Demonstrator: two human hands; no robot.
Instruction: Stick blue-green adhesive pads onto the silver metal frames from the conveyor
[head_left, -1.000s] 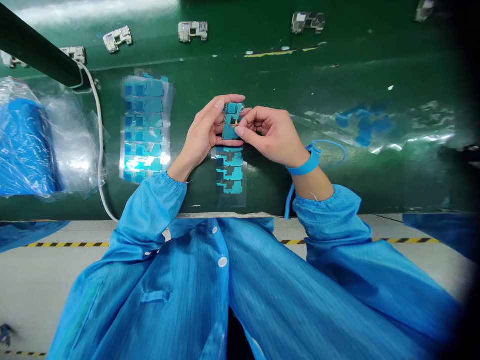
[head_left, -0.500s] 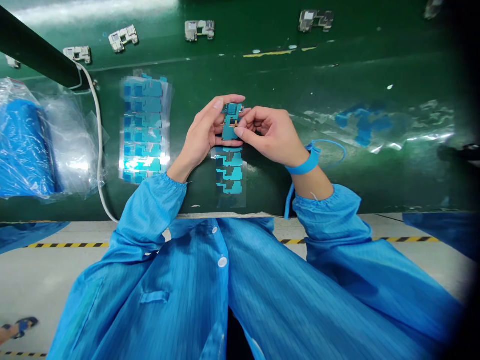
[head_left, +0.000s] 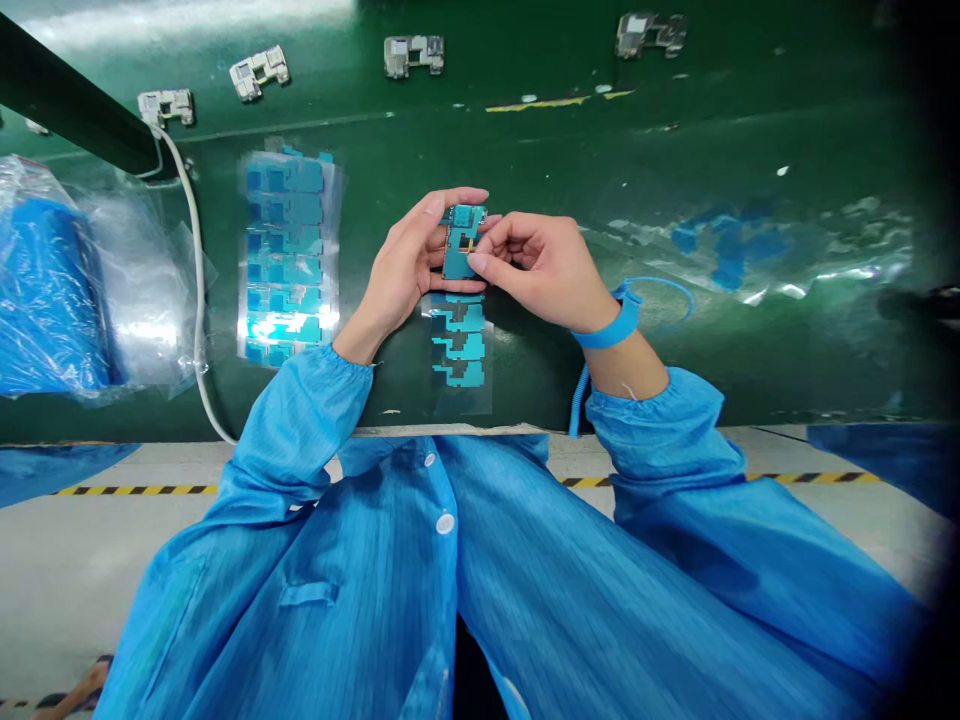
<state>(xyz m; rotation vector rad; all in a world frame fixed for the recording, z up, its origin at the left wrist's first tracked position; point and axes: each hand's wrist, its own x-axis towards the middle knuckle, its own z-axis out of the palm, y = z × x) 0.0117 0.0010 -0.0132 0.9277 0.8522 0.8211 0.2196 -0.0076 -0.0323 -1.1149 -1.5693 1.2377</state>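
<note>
Head view: left hand (head_left: pixel 409 252) and right hand (head_left: pixel 544 272) grip a teal circuit board (head_left: pixel 460 243) over a green workbench (head_left: pixel 675 150). Teal die-cut film (head_left: pixel 457 345) lies near its front edge.

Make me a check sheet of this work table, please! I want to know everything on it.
Surface: green workbench, shiny and scuffed, with metal clips along the far side.
Job's things: small teal circuit board; teal film pieces on a clear sheet; bigger film sheet.
Grips: left hand and right hand both pinch the board.
Clutter: plastic bag with blue contents.
Cables: white cable; coiled blue cord from a wrist strap.
Surroundings: grey floor with yellow-and-black tape.
</note>
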